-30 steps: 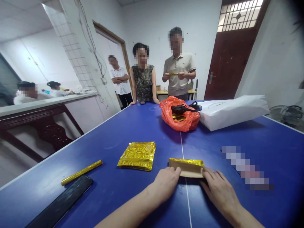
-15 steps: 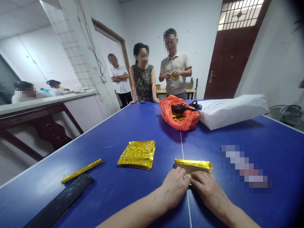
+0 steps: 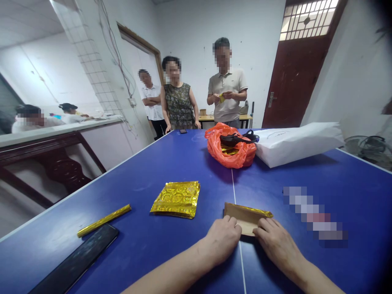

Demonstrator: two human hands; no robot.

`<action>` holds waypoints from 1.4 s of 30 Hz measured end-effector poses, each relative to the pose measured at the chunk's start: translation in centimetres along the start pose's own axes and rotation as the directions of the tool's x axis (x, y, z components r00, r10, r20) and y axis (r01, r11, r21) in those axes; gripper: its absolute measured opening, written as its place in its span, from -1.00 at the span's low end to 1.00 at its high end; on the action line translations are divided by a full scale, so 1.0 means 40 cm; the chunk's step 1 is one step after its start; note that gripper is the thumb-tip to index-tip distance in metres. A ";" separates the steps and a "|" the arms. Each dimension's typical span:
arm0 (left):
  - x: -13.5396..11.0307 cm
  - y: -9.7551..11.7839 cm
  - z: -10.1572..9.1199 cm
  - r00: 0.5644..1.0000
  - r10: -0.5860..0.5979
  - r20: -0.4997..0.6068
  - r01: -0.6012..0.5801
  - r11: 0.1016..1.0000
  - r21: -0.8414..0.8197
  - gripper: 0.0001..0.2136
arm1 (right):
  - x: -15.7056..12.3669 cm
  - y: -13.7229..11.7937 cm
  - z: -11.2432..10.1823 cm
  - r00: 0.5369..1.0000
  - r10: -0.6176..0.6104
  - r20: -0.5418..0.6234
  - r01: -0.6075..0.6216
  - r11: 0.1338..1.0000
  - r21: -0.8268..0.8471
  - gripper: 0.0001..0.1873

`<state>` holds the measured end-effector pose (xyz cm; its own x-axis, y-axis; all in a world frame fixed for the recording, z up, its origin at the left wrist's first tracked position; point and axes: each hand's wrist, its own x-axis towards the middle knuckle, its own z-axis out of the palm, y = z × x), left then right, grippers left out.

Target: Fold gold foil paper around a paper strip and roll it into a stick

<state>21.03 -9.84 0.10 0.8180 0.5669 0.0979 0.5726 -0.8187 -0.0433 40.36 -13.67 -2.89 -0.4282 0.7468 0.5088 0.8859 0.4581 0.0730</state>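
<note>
A sheet of gold foil paper (image 3: 247, 223) with a brown paper back lies before me, its far edge folded up and showing a gold strip. My left hand (image 3: 225, 239) grips its near left part with curled fingers. At the near right part, my right hand (image 3: 272, 237) has its thumb and fingers closed on the paper's edge. Brown backing shows between the two hands. Left of them lies a stack of embossed gold foil sheets (image 3: 176, 199). Farther left is a thin rolled gold foil tube (image 3: 104, 221), beside a black phone (image 3: 76, 259).
On the blue table (image 3: 171, 163), an open red plastic bag (image 3: 214, 151) holds gold sheets and a black strap, with a white paper bag (image 3: 300, 143) beside it. A blurred-out item (image 3: 315, 216) lies right. Across the table, a person (image 3: 228, 94) handles a small gold piece; others stand nearby.
My right hand has moved right, away from my left, uncovering more brown backing. The gold strip at the far edge looks narrower. Across the table, one person has straightened up and shifted left.
</note>
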 end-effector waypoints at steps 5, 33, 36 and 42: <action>-0.003 -0.011 -0.007 0.997 -0.053 0.055 0.054 0.998 -0.014 -0.84 | -0.008 0.031 -0.007 0.999 0.030 0.026 -0.028 0.998 -0.054 -0.71; -0.004 -0.022 0.030 0.994 0.032 -0.109 -0.038 0.998 -0.054 -0.93 | 0.004 -0.056 0.011 1.000 -0.001 0.000 0.001 0.998 0.060 -0.75; -0.003 -0.017 0.034 0.992 0.060 -0.109 -0.066 0.996 -0.057 -0.91 | -0.002 -0.050 0.017 1.000 0.003 -0.005 -0.003 0.998 0.061 -0.76; -0.006 -0.017 0.026 0.998 0.002 -0.069 -0.004 1.000 -0.030 -0.90 | -0.007 -0.035 0.014 0.999 0.032 0.001 -0.032 0.999 0.008 -0.75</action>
<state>20.51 -9.32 -0.91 0.8135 0.5572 0.1667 0.5670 -0.8236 -0.0136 39.13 -14.24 -3.61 -0.3999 0.7616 0.5099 0.8976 0.4381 0.0495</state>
